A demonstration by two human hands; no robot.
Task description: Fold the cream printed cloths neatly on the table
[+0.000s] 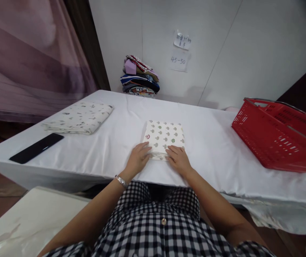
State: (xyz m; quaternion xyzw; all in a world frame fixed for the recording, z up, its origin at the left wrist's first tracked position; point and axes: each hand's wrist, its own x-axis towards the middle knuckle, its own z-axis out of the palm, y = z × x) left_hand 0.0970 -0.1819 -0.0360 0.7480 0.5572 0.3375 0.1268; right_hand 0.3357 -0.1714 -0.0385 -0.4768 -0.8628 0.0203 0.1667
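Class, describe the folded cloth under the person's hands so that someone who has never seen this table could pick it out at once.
On the white-covered table, look at the near middle edge, where the left hand and right hand press down. There lies a small square folded cream cloth printed with grey, red and green mushrooms, unlike the larger folded white cloth far left.

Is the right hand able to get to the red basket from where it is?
Probably yes. The right hand lies flat on the folded cloth, holding nothing, and only bare white tablecloth lies between it and the basket. It might be a stretch, though.
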